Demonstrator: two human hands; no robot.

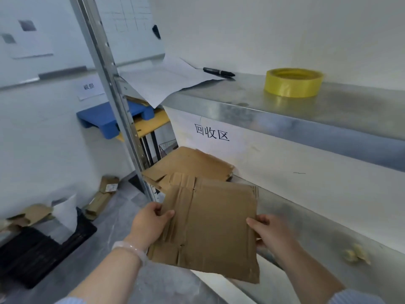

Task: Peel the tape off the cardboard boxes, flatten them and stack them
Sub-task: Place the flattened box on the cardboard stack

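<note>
The left hand (151, 224) holds the left edge of a flattened cardboard box (214, 233) and the right hand (271, 235) holds its right edge. Behind the box, a stack of flat cardboard (192, 165) lies on the lower shelf (317, 233). On the upper shelf (252, 102) are a yellow tape roll (293, 82), a black marker (219, 72) and a paper sheet (166, 82).

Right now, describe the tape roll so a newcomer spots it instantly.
Start at the upper metal shelf, above the white sign with black characters. The tape roll lies flat on its right part, near the wall. It is the only yellow ring there; the black marker and paper sheet lie to its left.
</note>
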